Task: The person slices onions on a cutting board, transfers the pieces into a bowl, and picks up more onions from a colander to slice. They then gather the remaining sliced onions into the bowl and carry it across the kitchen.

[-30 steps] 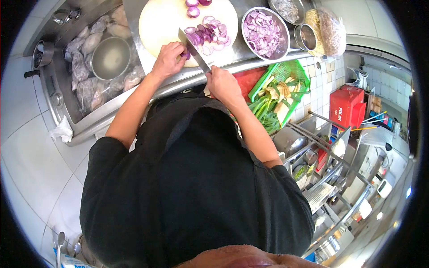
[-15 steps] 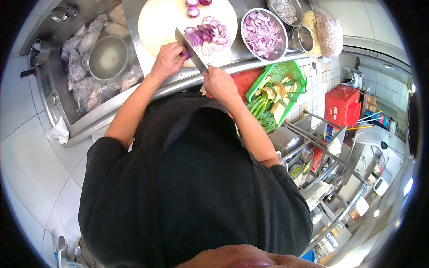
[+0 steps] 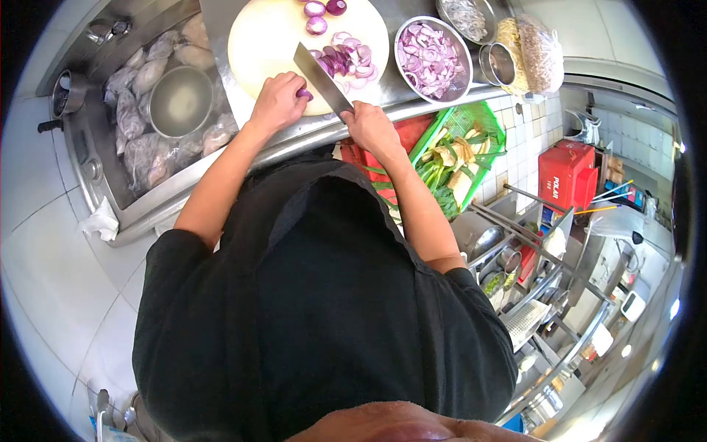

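Note:
My left hand (image 3: 279, 101) is closed on a small remaining piece of red onion (image 3: 304, 94) at the front of the round cutting board (image 3: 258, 44). My right hand (image 3: 370, 127) grips the handle of a cleaver (image 3: 322, 77), its broad blade slanting up and left over the board. A small gap shows between blade and onion piece. Beyond the blade lies a heap of sliced red onion (image 3: 356, 59). Several peeled onions (image 3: 316, 25) rest at the board's far side. Right of the board stands a metal bowl (image 3: 398, 70) of cut onion.
To the left, a sink (image 3: 151, 193) holds bagged meat (image 3: 144, 156) and a pot (image 3: 181, 103) of cloudy liquid. Below the counter edge sits a green basket (image 3: 496, 144) of leafy vegetables. Smaller metal bowls (image 3: 498, 65) and filled plastic bags (image 3: 541, 53) stand at the right.
The cleaver has shifted right, away from the onion piece, and its blade now lies between that piece and the slices. My left hand still holds the onion.

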Demonstrator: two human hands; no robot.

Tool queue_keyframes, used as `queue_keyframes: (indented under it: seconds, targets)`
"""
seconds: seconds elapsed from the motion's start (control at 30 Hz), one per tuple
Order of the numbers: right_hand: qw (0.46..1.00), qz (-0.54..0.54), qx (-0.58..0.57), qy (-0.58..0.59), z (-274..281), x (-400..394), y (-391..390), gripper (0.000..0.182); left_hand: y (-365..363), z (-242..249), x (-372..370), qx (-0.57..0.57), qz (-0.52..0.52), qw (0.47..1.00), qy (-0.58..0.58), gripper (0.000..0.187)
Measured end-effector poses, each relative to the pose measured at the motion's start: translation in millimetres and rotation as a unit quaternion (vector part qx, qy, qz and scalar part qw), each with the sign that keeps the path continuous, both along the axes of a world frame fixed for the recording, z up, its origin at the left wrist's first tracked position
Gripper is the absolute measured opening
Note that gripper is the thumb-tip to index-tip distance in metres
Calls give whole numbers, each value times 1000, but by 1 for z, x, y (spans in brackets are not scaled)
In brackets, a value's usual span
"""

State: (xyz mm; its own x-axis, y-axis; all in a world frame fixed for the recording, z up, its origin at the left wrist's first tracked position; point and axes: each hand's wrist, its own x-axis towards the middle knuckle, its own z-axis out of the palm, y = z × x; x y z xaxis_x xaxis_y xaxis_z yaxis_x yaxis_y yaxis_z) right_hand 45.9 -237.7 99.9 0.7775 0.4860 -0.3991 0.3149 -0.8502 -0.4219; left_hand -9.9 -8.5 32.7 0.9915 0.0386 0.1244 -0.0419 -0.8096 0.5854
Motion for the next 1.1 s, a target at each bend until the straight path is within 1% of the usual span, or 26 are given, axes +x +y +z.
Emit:
queue_keyframes:
  seconds: [0.07, 0.17, 0.27, 0.33, 0.37, 0.47, 0.57, 0.63, 0.67, 0.73, 0.83, 0.93, 1.03, 1.1]
  targets:
    - [1000, -6, 7, -11, -1, 0, 1, 32, -10, 10, 8, 61, 61, 993, 85, 29]
    - [1000, -15, 19, -4, 3, -8, 3, 32, -23, 27, 10, -67, 191, 966, 158, 30]
    - [999, -28, 15, 11, 7, -16, 6, 32, -12, 19, -2, -164, 164, 968, 96, 22]
    - [999, -37, 15, 6, 7, -23, 9, 32, -1, 9, -7, -138, 61, 988, -27, 17]
    - [999, -37, 11, 6, 4, -24, 9, 31, 3, 5, -7, -125, 9, 988, -90, 15]
    - [1000, -29, -2, 2, 3, -25, 8, 31, 15, -7, -2, -102, -62, 987, -110, 14]
    - [1000, -14, -14, 3, 25, -27, 9, 30, 16, -5, 1, -91, -62, 988, -109, 15]
    - [1000, -15, -15, 1, 27, -29, 10, 29, 15, -9, 4, -79, -57, 985, -139, 13]
    - [1000, -7, -12, -10, 21, -30, 12, 28, 13, -11, 5, -74, -56, 984, -155, 12]
    - [999, 10, -4, -34, 8, -26, 21, 27, 11, -13, 3, -75, -47, 985, -146, 12]
    - [999, 19, -10, -29, 22, -25, 16, 27, 11, -20, 3, -89, -32, 982, -162, 12]
    - [1000, 6, 1, -27, 19, -29, 12, 27, 12, -26, 1, -109, -27, 981, -157, 14]
    - [999, 24, -13, -42, 6, -26, 19, 25, 11, -29, 0, -122, -25, 980, -153, 14]
    - [999, 21, -9, -40, 17, -28, 14, 26, 12, -31, -2, -126, -18, 979, -158, 13]
